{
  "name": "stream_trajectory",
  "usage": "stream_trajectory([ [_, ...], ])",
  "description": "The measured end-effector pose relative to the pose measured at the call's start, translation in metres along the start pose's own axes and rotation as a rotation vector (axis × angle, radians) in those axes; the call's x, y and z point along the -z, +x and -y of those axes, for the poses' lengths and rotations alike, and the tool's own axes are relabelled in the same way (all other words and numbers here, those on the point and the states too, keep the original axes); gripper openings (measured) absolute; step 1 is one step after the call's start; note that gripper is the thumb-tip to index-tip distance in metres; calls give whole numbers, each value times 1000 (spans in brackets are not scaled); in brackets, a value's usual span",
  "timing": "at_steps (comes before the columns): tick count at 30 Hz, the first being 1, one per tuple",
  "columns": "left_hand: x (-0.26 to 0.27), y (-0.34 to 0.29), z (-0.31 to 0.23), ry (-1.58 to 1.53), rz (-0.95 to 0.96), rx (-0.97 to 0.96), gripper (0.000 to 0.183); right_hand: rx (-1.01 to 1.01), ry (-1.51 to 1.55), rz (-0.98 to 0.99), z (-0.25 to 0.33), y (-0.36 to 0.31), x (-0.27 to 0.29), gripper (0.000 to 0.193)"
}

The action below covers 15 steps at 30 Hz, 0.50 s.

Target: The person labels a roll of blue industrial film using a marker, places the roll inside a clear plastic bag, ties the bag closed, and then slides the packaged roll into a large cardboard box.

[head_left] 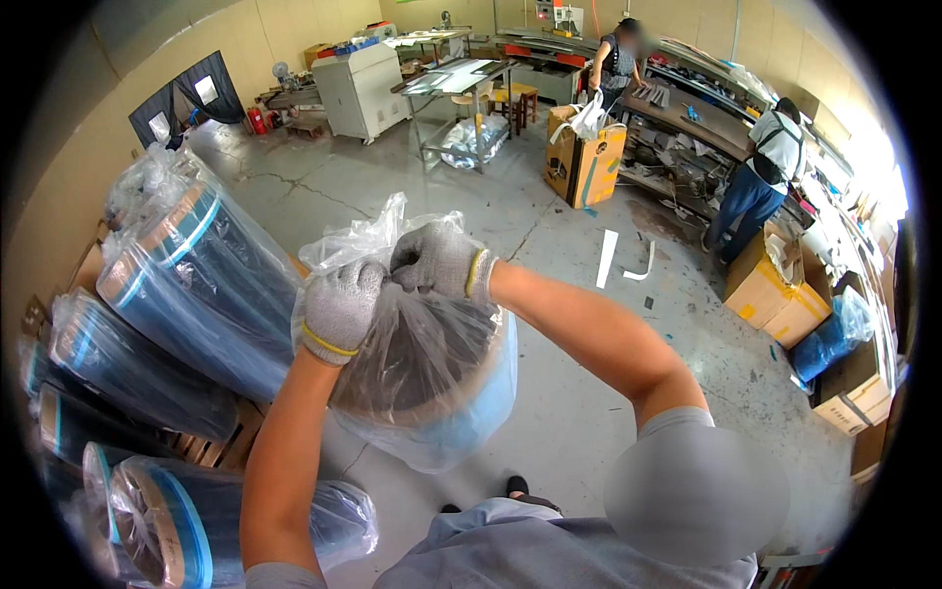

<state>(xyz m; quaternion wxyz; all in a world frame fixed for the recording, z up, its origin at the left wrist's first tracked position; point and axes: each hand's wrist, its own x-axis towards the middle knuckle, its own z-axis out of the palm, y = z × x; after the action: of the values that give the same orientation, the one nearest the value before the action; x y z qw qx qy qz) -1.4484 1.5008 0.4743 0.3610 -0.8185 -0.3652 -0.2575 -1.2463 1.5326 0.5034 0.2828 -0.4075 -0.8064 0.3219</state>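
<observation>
In front of me stands a large upright roll point(442, 422) of bluish material, covered by a clear plastic bag point(417, 339). The bag's top is gathered into a bunch above the roll. My left hand point(345, 306), in a grey knit glove with a yellow cuff edge, closes round the left side of the bunch. Touching it, my right hand point(437, 260), in a matching glove, grips the bunched plastic from the other side, fingers curled in. Loose film sticks up behind both hands. The fingertips are partly hidden in the folds.
Several plastic-wrapped rolls point(196, 265) lean at the left, near a wooden pallet point(221, 442). Another wrapped roll point(235, 515) lies at lower left. Cardboard boxes point(775, 280) line the right, by a workbench point(697, 123). Two people point(765, 167) work there. White strips point(607, 257) lie on the floor.
</observation>
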Motion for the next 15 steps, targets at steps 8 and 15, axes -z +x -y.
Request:
stream_trajectory([
  [8, 12, -4, 5, -178, 74, -16, 23, 116, -689, -25, 15, -8, -5, 23],
  [15, 32, -24, 17, -543, 269, 347, 23, 247, -643, -70, -16, -4, -8, 15],
])
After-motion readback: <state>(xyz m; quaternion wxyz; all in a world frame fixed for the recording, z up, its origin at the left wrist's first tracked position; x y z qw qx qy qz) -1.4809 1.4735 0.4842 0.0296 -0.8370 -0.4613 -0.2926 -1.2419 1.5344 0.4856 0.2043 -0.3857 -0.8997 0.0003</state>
